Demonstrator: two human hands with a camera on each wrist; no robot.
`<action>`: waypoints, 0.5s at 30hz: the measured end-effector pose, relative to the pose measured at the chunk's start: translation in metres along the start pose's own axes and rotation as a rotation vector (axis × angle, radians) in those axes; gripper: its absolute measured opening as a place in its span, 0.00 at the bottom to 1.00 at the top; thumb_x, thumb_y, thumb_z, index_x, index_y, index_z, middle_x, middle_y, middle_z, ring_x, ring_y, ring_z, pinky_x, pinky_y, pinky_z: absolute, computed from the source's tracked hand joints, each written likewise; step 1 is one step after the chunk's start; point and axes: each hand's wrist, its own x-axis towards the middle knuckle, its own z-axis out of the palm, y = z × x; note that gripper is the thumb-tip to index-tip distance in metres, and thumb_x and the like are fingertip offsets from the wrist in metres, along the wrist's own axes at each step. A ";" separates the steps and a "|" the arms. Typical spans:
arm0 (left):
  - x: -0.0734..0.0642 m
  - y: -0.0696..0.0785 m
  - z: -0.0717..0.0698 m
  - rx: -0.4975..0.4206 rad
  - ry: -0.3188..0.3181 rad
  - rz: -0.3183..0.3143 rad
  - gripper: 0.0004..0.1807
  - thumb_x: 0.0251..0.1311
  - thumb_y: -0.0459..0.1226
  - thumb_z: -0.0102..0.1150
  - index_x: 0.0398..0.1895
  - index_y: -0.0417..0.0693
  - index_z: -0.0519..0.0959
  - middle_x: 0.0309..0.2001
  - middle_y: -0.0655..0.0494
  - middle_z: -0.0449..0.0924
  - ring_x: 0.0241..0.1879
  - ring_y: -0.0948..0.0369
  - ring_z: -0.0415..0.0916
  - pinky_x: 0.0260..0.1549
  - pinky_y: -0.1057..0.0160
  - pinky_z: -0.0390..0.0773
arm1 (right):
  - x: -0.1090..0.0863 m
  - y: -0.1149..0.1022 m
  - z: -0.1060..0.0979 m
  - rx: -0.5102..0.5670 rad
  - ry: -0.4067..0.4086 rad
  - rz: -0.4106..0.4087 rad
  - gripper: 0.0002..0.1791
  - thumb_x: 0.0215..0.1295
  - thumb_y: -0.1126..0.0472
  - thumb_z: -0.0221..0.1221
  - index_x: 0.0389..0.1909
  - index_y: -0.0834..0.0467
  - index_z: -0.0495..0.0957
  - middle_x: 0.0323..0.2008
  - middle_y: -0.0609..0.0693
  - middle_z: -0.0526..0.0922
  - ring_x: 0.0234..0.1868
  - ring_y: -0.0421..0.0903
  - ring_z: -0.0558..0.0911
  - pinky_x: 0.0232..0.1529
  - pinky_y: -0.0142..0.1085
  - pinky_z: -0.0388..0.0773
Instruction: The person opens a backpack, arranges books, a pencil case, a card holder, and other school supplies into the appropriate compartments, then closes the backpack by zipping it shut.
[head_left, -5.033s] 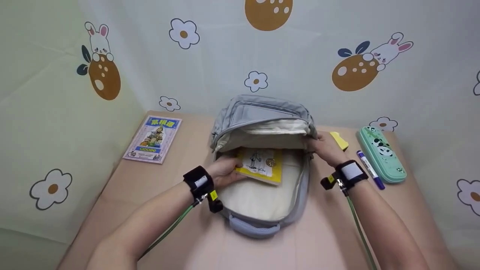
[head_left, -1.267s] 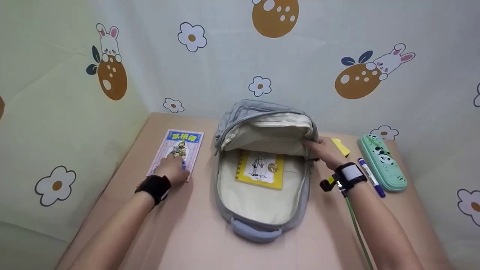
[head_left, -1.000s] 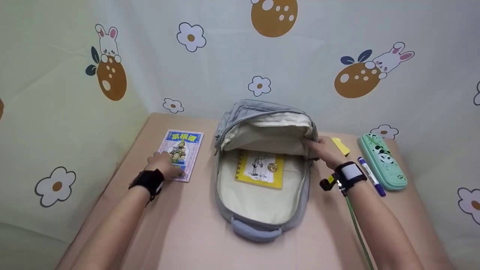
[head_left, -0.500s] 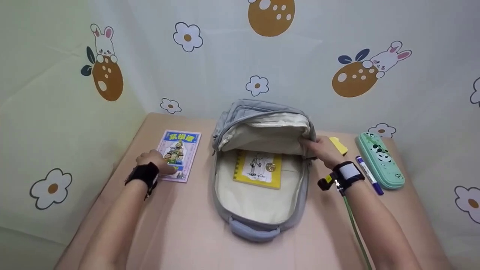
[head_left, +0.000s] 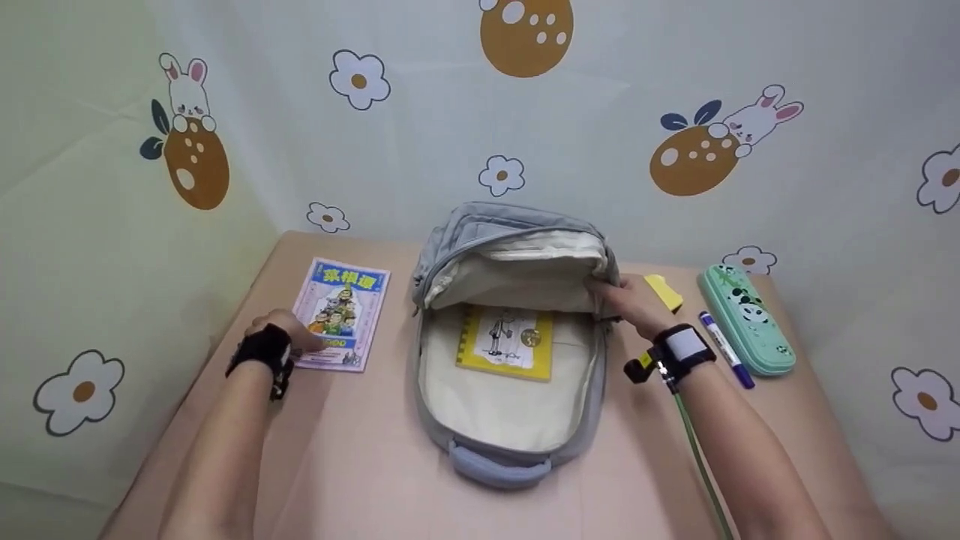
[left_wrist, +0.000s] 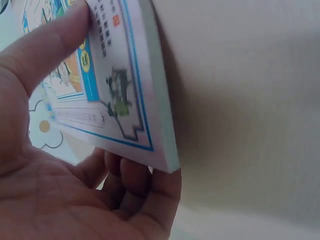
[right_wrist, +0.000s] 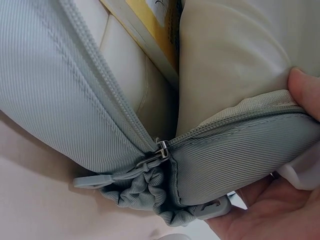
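In the head view, a pink and blue paperback book (head_left: pixel 349 307) lies on the left of the table. My left hand (head_left: pixel 289 330) grips its near left edge. The left wrist view shows the thumb (left_wrist: pixel 55 45) on the cover and curled fingers (left_wrist: pixel 135 180) behind the book, whose edge is tilted up. An unzipped grey backpack (head_left: pixel 510 412) lies in the middle, with a yellow notebook (head_left: pixel 499 341) inside. My right hand (head_left: pixel 634 304) pinches the right edge of its raised front panel, thumb (right_wrist: pixel 305 92) on the lining, by the zipper pull (right_wrist: pixel 162 150).
To the right of the backpack lie a yellow wedge-shaped block (head_left: pixel 662 293), a purple-capped marker (head_left: pixel 726 349) and a green panda pencil case (head_left: pixel 746 319). A patterned cloth (head_left: pixel 420 135) hangs behind and beside the table (head_left: pixel 360 465).
My left hand has let go of the yellow notebook inside the backpack and moved left to the paperback. The paperback has shifted nearer the backpack. My right hand stays on the panel.
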 end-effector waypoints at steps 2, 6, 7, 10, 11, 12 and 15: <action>-0.005 0.000 -0.002 0.051 0.010 0.061 0.37 0.53 0.48 0.74 0.52 0.23 0.75 0.47 0.31 0.73 0.50 0.39 0.70 0.58 0.41 0.70 | 0.001 0.000 0.002 0.000 0.002 -0.007 0.28 0.68 0.36 0.62 0.24 0.56 0.71 0.33 0.52 0.75 0.40 0.52 0.74 0.46 0.50 0.76; -0.016 0.000 -0.007 0.024 0.017 0.141 0.19 0.56 0.37 0.69 0.39 0.25 0.78 0.36 0.39 0.77 0.39 0.47 0.73 0.42 0.55 0.77 | 0.000 0.000 0.001 -0.012 0.003 -0.013 0.28 0.68 0.36 0.61 0.27 0.59 0.75 0.37 0.53 0.78 0.41 0.51 0.75 0.47 0.52 0.78; -0.018 -0.002 -0.008 0.003 0.018 0.152 0.16 0.56 0.35 0.67 0.36 0.26 0.78 0.33 0.41 0.76 0.35 0.50 0.74 0.37 0.59 0.77 | 0.000 0.000 0.002 -0.013 0.001 -0.011 0.28 0.68 0.36 0.61 0.28 0.59 0.76 0.38 0.53 0.79 0.41 0.51 0.75 0.48 0.52 0.78; -0.018 -0.009 -0.009 -0.050 0.030 0.190 0.13 0.58 0.31 0.63 0.35 0.24 0.76 0.29 0.45 0.74 0.30 0.54 0.72 0.28 0.66 0.73 | 0.000 0.000 0.003 -0.016 -0.003 -0.009 0.29 0.67 0.35 0.61 0.28 0.59 0.76 0.37 0.53 0.79 0.42 0.51 0.76 0.48 0.53 0.78; -0.017 -0.011 -0.009 -0.076 0.027 0.197 0.15 0.60 0.31 0.61 0.39 0.21 0.75 0.31 0.44 0.74 0.31 0.54 0.72 0.27 0.66 0.74 | 0.000 0.000 0.003 -0.017 -0.002 -0.009 0.29 0.67 0.35 0.61 0.28 0.59 0.76 0.36 0.53 0.79 0.41 0.51 0.76 0.48 0.53 0.77; -0.016 -0.012 -0.009 -0.109 0.020 0.199 0.19 0.62 0.32 0.60 0.45 0.18 0.74 0.33 0.43 0.75 0.32 0.54 0.73 0.29 0.66 0.74 | 0.000 0.000 0.002 -0.016 0.001 -0.011 0.29 0.67 0.35 0.61 0.28 0.59 0.76 0.36 0.52 0.79 0.41 0.51 0.76 0.48 0.52 0.77; -0.012 -0.017 -0.010 -0.247 -0.036 0.194 0.30 0.70 0.34 0.54 0.66 0.19 0.63 0.46 0.37 0.76 0.40 0.52 0.75 0.38 0.63 0.77 | 0.000 -0.001 0.001 -0.013 0.005 -0.014 0.29 0.67 0.36 0.62 0.27 0.59 0.75 0.36 0.53 0.79 0.42 0.51 0.76 0.49 0.52 0.77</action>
